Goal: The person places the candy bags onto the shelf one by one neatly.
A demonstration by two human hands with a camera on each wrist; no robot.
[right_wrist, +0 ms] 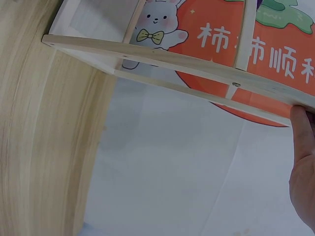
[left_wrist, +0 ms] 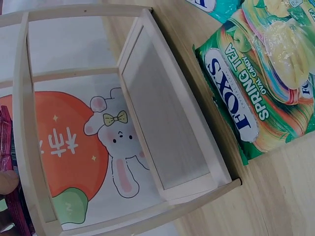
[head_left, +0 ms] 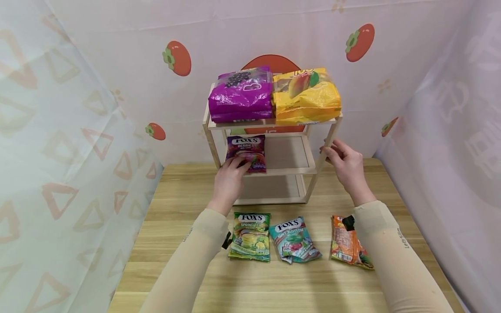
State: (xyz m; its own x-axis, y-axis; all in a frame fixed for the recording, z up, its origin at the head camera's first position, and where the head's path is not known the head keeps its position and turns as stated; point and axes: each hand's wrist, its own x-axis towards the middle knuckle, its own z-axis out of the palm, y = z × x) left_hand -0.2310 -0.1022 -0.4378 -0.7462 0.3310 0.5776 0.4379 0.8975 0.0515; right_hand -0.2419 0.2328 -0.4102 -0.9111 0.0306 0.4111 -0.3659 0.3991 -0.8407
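Note:
A purple bag of Fox's Berries candy (head_left: 245,147) sits at the left of the middle level of a small wooden shelf rack (head_left: 274,170). My left hand (head_left: 230,179) holds this bag by its lower front part. In the left wrist view, a fingertip (left_wrist: 8,182) rests against the bag's edge (left_wrist: 7,142) at the far left. My right hand (head_left: 346,167) grips the rack's right front post, partly out of sight behind it. At the right border of the right wrist view, fingers (right_wrist: 301,132) touch the wooden post.
On the rack's top lie a purple grape candy bag (head_left: 240,96) and a yellow mango one (head_left: 307,98). In front, on the wooden table (head_left: 184,243), lie a green Spring Tea bag (head_left: 250,237), a teal Mint Blossom bag (head_left: 294,240) and an orange bag (head_left: 344,243). Printed cloth walls (head_left: 235,26) surround the table.

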